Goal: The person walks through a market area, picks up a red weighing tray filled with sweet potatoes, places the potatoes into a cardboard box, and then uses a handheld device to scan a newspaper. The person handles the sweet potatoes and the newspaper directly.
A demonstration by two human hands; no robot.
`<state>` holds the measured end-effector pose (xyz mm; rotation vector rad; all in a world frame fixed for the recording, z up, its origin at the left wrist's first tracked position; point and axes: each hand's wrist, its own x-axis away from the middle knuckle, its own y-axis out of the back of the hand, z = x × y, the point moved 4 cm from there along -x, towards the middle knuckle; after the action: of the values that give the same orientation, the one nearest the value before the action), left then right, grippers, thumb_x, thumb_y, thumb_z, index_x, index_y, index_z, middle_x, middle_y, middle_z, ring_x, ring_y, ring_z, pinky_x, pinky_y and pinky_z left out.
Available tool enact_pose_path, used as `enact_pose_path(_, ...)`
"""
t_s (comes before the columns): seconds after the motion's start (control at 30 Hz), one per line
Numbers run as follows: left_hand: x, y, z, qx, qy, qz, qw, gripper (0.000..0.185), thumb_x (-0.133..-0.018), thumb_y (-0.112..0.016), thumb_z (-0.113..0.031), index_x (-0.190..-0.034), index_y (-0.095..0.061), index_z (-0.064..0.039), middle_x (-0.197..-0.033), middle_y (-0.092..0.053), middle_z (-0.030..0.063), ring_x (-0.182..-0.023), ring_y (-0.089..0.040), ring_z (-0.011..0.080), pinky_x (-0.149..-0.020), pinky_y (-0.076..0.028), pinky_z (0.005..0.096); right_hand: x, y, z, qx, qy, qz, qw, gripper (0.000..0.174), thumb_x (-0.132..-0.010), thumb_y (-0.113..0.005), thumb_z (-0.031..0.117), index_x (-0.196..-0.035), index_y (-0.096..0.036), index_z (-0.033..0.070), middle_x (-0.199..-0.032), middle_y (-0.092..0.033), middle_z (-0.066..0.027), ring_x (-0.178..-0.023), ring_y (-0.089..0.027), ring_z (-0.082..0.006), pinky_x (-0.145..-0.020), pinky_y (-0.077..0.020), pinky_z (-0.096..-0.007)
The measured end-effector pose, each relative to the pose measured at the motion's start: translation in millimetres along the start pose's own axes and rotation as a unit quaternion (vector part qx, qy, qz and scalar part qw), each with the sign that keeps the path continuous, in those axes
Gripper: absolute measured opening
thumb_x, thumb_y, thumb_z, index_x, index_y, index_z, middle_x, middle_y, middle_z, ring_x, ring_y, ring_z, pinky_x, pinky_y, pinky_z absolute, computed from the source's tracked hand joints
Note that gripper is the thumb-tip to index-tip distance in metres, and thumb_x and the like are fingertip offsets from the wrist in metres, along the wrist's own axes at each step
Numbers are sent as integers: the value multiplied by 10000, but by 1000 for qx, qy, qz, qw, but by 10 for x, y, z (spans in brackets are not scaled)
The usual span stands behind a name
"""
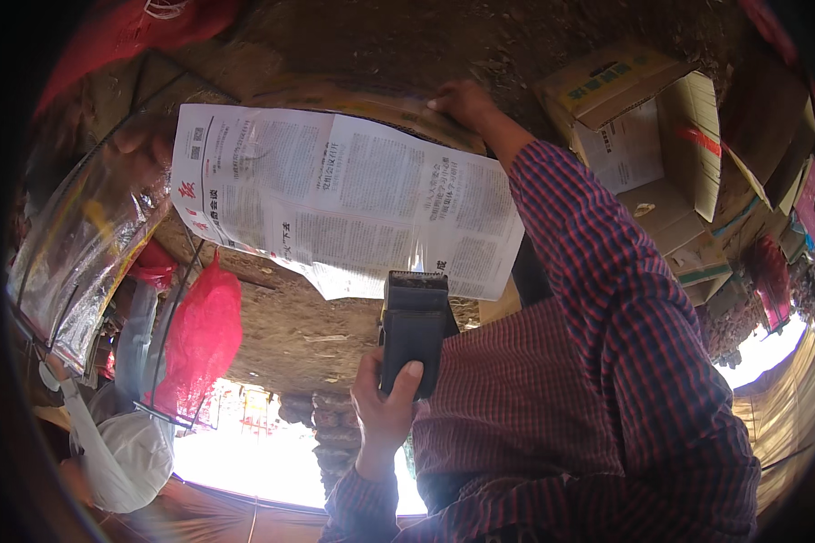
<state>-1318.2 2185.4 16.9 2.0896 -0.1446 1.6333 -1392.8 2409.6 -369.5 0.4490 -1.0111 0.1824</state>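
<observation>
My left hand (385, 410) grips a black tape dispenser (414, 329), thumb on its upper face and fingers wrapped behind. The dispenser's toothed end points away from me, over the near edge of a newspaper sheet (353, 197). A shiny streak that looks like clear tape runs from the teeth onto the sheet. Beneath the paper, a brown cardboard box (353, 102) shows along the far side. My right hand (472, 108) reaches across the right end of the paper and is curled on the cardboard's far edge, its hidden fingers partly blurred.
On the right stands an open cardboard box (706, 136) lined with newspaper. A clear plastic bag (95, 251), a pink mesh bag (204, 332) and a white bag (132, 461) are at the left. Red material (149, 41) lies at the upper left. The ground (278, 339) is bare earth.
</observation>
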Motion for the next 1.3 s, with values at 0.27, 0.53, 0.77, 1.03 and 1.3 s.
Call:
enact_pose_path(0.27, -31, -27, 283, 25, -12, 5, 1000, 368, -821, -711, -280, -997, -593, 22, -872, -604, 90, -782, -561, 146, -684, -459, 304, 524, 152, 622, 34, 66, 97, 992, 373, -929, -535, 326, -1212, -625, 100, -1214, -613, -163, -1099, -590, -316, -957, -434, -376)
enact_pose_path(0.53, -98, 221, 597, -22, -82, -5, 996, 395, -764, -750, -258, -988, -589, 24, -908, -572, 157, -843, -561, 276, -741, -452, 382, 612, 21, 565, -55, 68, 177, 980, 507, -1003, -392, 405, -1319, -528, 31, -1292, -566, -131, -1159, -529, -224, -1013, -387, -338)
enact_pose_path(0.77, -88, 1133, 2341, -25, -90, -34, 995, 384, -704, -764, -219, -943, -579, 18, -877, -564, 147, -849, -554, 298, -736, -443, 400, 760, 72, 718, 11, 153, 158, 975, 482, -999, -400, 391, -1256, -570, 20, -1141, -630, -80, -1035, -569, -170, -904, -448, -311)
enact_pose_path(1.03, -868, 1394, 4288, -24, -57, -79, 995, 430, -711, -769, -314, -962, -619, 2, -904, -597, 151, -829, -583, 284, -736, -460, 393, 836, 535, 700, 217, 133, 60, 965, 418, -973, -456, 230, -1296, -517, -29, -1210, -603, -149, -1057, -586, -202, -883, -475, -337)
enact_pose_path(1.3, -1936, 830, 4429, 59, -102, -14, 993, 475, -747, -730, -388, -973, -662, 25, -803, -647, 183, -749, -641, 275, -700, -486, 392, 1885, 632, 1417, 287, 275, -77, 914, 315, -967, -520, 183, -1205, -587, -12, -1197, -614, -115, -1066, -597, -193, -926, -457, -299)
